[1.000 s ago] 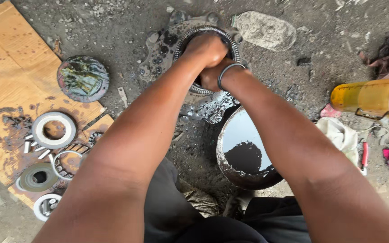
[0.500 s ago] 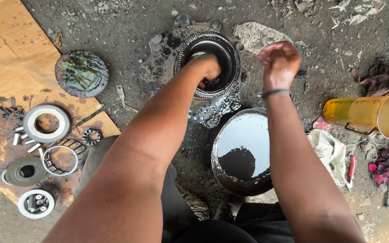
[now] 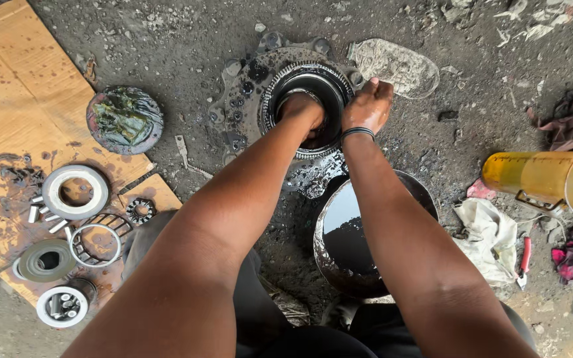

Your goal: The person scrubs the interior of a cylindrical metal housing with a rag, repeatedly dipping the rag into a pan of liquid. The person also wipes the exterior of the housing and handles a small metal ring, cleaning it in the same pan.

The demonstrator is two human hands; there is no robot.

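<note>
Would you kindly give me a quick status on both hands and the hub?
Left hand down inside hub bore, fingers hidden. Right hand resting on hub rim. Oil pan close under right forearm.

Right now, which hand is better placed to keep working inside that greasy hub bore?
Left, probably: the left hand is down inside the hub, while the right hand rests outside on its rim.

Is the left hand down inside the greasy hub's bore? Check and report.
Yes: the left hand reaches down into the dark bore of the hub, while the right hand rests on its toothed rim.
</note>
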